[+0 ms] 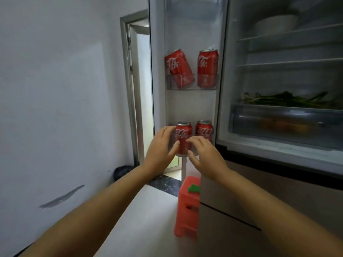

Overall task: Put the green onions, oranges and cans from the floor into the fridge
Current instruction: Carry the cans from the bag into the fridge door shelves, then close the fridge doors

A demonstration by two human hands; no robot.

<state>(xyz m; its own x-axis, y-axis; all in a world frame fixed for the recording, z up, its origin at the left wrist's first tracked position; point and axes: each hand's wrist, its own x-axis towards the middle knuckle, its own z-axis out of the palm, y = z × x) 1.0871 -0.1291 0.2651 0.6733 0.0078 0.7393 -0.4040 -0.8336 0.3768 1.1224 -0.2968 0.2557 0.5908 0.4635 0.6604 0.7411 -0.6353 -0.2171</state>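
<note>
Cans [182, 140] in fridge door shelves [192, 86]

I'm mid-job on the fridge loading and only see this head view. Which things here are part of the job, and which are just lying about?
Job:
- four red cans in the fridge door: upper left tilted, upper right, lower left, lower right
- green onions on the shelf
- oranges, blurred, in the drawer
- left hand, right hand, open by the lower left can

Lying about:
- red stool
- white bowl
- dark bag

Both forearms extended forward, bare, converging toward centre. Left hand [161, 145] raised, fingers straight and slightly spread, thumb angled inward. Right hand [205, 152] just beside it, palm down, fingers loosely relaxed, holding nothing.
</note>
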